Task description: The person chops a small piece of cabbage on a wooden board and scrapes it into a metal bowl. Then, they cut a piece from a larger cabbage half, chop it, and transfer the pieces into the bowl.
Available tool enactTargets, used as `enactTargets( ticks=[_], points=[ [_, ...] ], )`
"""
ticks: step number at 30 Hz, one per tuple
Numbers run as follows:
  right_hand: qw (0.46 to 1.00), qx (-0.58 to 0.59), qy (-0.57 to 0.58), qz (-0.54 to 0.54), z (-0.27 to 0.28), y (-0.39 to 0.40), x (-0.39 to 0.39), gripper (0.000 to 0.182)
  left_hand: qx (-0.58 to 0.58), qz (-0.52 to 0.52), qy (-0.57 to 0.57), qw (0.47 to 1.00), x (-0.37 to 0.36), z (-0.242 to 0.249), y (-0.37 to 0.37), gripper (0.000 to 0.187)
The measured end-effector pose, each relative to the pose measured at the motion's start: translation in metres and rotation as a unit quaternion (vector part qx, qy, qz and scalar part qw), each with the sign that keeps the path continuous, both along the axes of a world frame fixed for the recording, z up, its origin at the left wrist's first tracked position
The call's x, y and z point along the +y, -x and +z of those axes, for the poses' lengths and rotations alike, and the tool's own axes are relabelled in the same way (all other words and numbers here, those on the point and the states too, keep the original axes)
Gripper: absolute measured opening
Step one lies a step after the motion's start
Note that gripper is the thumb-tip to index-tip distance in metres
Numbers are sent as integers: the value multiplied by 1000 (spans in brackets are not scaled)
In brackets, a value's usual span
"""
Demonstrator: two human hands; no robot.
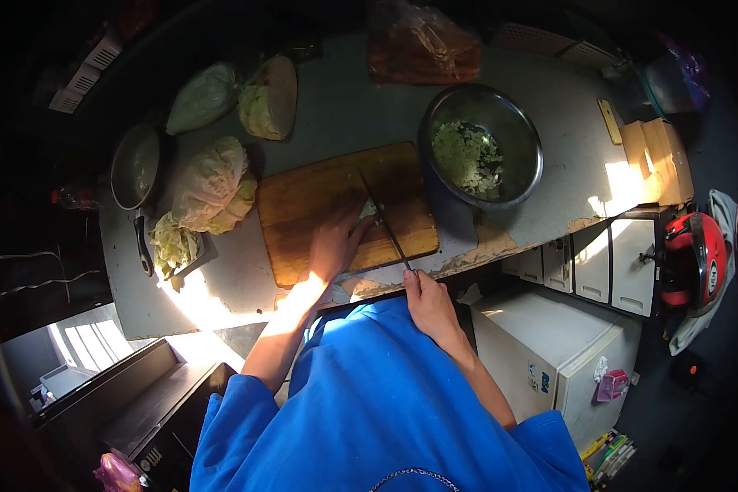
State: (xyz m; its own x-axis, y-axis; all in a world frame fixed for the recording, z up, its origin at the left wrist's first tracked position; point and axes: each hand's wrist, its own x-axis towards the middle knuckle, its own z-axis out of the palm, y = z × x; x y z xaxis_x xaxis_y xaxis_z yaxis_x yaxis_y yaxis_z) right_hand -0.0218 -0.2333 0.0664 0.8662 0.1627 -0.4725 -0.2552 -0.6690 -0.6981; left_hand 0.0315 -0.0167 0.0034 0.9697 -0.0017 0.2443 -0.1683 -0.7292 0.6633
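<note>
My right hand (431,305) is closed round the handle of a knife (391,234), whose blade lies across the wooden cutting board (297,213). Just left of the blade, my left hand (336,248) presses on the board with its fingers on a small pale piece of cabbage (368,210). Part of that piece is hidden by the fingers and shadow. Beyond the board on the right stands a metal bowl (526,161) with chopped cabbage (466,157) inside.
Left of the board lie a cabbage (211,184), loose leaves (172,246) and a frying pan (136,168). A cut cabbage (268,98) and a plastic bag (202,98) sit farther back. A cardboard box (658,160) stands at the table's right end.
</note>
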Motion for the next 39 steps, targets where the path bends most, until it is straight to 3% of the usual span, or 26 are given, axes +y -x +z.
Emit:
enactTargets(
  ticks=[4,10,12,15,26,28,39],
  points=[
    [997,10,70,26,-9,4,9,42,27,-1,0,1000,1,0,1,40],
    [1000,-5,-15,1,-11,-1,0,43,19,10,3,1000,-1,4,1,43],
    [1000,-12,-14,-11,-7,0,0,44,-42,1,24,999,-2,10,3,45],
    [1000,-9,-9,-23,3,0,3,44,0,24,18,1000,-11,5,8,42],
    [997,-35,62,0,-5,0,12,45,-12,31,-7,999,-12,-4,5,29],
    [1000,-22,1,-10,-6,2,10,45,-17,25,-25,999,-12,-4,5,29],
    [999,-34,0,-10,-16,6,18,40,-32,29,-24,999,-13,-6,6,31]
  ],
)
